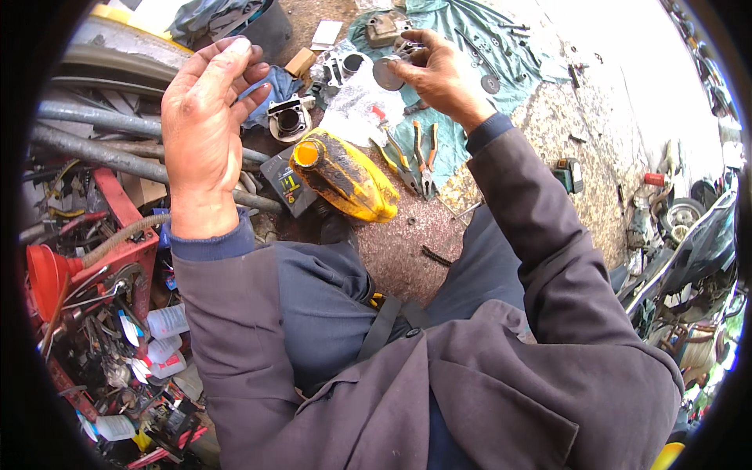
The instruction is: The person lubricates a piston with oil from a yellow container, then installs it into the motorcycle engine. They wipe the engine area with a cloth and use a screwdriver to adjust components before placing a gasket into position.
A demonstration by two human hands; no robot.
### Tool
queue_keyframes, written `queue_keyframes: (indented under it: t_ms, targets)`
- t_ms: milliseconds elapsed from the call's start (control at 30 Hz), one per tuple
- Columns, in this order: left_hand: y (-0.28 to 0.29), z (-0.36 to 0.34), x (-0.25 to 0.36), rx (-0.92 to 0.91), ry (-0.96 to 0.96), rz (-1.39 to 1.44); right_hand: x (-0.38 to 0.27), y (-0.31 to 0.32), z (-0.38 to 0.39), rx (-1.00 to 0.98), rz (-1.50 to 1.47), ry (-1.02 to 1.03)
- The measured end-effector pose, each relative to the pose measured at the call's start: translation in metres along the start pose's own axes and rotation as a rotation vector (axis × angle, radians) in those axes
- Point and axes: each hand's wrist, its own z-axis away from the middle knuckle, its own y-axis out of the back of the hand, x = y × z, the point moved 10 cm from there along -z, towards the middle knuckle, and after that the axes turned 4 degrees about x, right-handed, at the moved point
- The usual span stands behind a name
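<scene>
My left hand (211,110) is raised at upper left, fingers loosely curled and apart, with nothing visible in them. My right hand (439,74) is at upper centre, its thumb and fingers on a round grey metal part (385,76). Around it lie a metal cylinder block (339,72), a dirty metal cover (382,30) and crumpled plastic (352,117) on a green cloth (458,133). A second cylinder block (287,125) sits lower left. Pliers (425,168) and a yellow jug (348,184) are between my arms.
At left are metal pipes (102,117), a red metal frame (125,219), a red funnel (48,274) and piled tools and bottles. A dark bucket (262,35) stands at the back. At right are a green cordless tool (566,176) and vehicle parts (681,258). A chain (435,255) lies on the ground.
</scene>
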Motion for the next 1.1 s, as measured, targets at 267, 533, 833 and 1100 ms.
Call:
queue_keyframes:
  t_ms: [267, 533, 833, 1100]
  targets:
    - [0.033, 0.02, 0.024, 0.076, -0.09, -0.022, 0.057, -0.05, -0.024, -0.101, 0.148, 0.055]
    - [0.049, 0.045, 0.035, -0.007, -0.149, -0.153, 0.085, -0.12, -0.1, 0.034, 0.355, 0.207]
    - [0.078, 0.055, 0.027, 0.013, -0.113, -0.235, 0.115, -0.185, -0.11, 0.017, 0.458, 0.142]
    - [0.09, 0.048, 0.02, 0.007, -0.066, -0.238, 0.132, -0.202, -0.108, 0.032, 0.497, 0.232]
